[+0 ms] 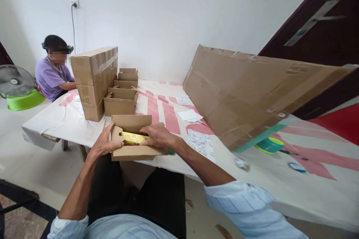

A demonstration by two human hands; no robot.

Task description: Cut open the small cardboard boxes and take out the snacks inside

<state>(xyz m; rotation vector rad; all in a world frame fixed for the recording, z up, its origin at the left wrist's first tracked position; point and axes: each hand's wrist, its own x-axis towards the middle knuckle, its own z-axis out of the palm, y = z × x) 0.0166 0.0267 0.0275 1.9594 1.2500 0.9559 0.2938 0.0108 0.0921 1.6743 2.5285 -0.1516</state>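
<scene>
An open cardboard box (pixel 131 120) stands at the table's near edge, its long flaps raised. Inside it lies a yellow packet with printing (pixel 132 138). My left hand (pixel 106 141) grips the box's left end, thumb over the near flap side and fingers along the outside. Reaching into the right end of the box is my right hand (pixel 158 135), its fingers bent down over the packet's right end. Some of its fingertips are hidden, and a bit of green shows under that wrist.
Stacked taped cartons (pixel 92 82) and several open boxes (pixel 120 101) stand at the left back. A large cardboard sheet (pixel 252 93) leans at the right. Papers (pixel 190 115), tape rolls (pixel 269 145) and a patterned sheet (pixel 200 142) lie on the table. A person (pixel 54 71) sits beyond the cartons.
</scene>
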